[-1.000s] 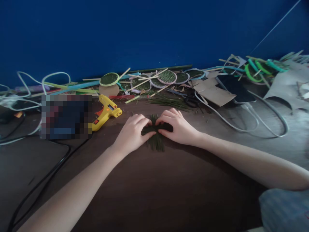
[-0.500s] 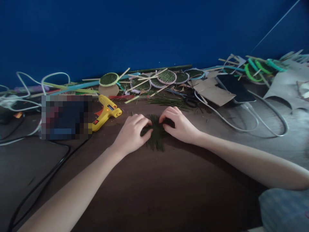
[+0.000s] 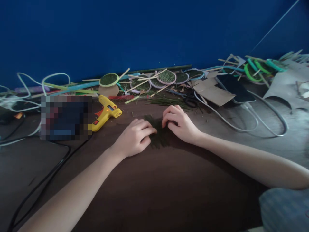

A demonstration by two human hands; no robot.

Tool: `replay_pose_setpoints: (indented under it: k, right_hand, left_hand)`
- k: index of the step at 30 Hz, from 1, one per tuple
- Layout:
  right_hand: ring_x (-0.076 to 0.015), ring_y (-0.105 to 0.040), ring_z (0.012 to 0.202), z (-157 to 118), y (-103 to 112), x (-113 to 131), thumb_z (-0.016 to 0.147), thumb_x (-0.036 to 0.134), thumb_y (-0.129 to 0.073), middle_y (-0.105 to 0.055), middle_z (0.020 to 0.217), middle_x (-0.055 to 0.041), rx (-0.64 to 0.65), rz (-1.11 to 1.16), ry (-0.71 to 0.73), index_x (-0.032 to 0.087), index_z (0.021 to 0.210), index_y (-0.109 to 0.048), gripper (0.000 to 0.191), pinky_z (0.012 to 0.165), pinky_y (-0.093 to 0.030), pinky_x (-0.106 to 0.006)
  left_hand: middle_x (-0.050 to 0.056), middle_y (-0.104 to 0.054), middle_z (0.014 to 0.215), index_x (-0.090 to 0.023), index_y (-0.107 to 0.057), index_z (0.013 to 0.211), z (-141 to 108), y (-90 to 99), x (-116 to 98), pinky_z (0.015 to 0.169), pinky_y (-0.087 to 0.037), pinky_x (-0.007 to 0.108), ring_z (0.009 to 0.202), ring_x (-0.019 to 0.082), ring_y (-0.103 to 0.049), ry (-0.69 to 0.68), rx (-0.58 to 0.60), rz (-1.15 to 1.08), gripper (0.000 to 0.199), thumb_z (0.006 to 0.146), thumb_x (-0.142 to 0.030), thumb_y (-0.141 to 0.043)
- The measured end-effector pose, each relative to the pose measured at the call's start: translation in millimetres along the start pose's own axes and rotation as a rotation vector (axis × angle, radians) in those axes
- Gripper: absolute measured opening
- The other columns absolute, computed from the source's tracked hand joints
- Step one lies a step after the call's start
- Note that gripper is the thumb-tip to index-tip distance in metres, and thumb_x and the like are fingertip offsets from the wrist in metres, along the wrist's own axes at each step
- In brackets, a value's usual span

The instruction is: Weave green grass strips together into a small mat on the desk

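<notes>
A small bundle of thin dark green strips, like grass or leaf blades, partly crossing each other [image 3: 159, 139], lies on the brown table between my hands. My left hand [image 3: 136, 137] is at its left side, fingers curled and closed on the strips, with the index fingertip reaching over them. On the right side my right hand [image 3: 181, 124] has its fingers bent and pinched at the strips' edge. The fingertips hide part of the bundle, and its weave is too dark to make out.
A yellow glue gun [image 3: 106, 112] lies to the left, its black cord [image 3: 51, 170] trailing toward me. Behind are loose green strips [image 3: 166, 101], scissors [image 3: 191, 102], several round woven green pieces [image 3: 166, 77], cardboard [image 3: 212, 90] and a phone [image 3: 235, 88] on a white cable.
My left index finger has moved right and farther over the strips. My right hand has shifted slightly right. The green strips have turned a little and now spread more diagonally.
</notes>
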State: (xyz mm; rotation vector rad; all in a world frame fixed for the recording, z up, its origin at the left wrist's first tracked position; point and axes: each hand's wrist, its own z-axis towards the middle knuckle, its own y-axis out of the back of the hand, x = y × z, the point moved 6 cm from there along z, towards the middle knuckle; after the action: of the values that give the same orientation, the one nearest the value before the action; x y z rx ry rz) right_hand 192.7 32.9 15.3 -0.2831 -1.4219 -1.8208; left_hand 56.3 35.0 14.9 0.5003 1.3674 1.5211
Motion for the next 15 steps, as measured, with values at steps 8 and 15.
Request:
replay_pose_setpoints:
  k: [8,15]
  right_hand:
    - [-0.0216,-0.043,0.096,-3,2,8,0.071,0.007,-0.044,-0.055,0.097,-0.0041,0.045,-0.04,0.097,0.02,0.061,-0.062,0.024,0.082,-0.033,-0.041]
    - [-0.0234,-0.042,0.103,-4,-3,11,0.071,0.008,-0.044,-0.056,0.107,-0.0026,0.092,-0.081,0.139,0.023,0.064,-0.067,0.029,0.085,-0.031,-0.043]
  left_hand:
    - [0.004,-0.062,0.078,-0.017,-0.057,0.084,-1,15.6,1,0.07,-0.036,0.036,0.074,0.019,-0.051,0.098,-0.074,-0.093,0.028,0.079,-0.017,-0.029]
    - [0.002,-0.064,0.079,-0.018,-0.055,0.086,-4,17.8,4,0.071,-0.037,0.034,0.071,0.017,-0.053,0.109,-0.102,-0.226,0.033,0.085,-0.022,-0.023]
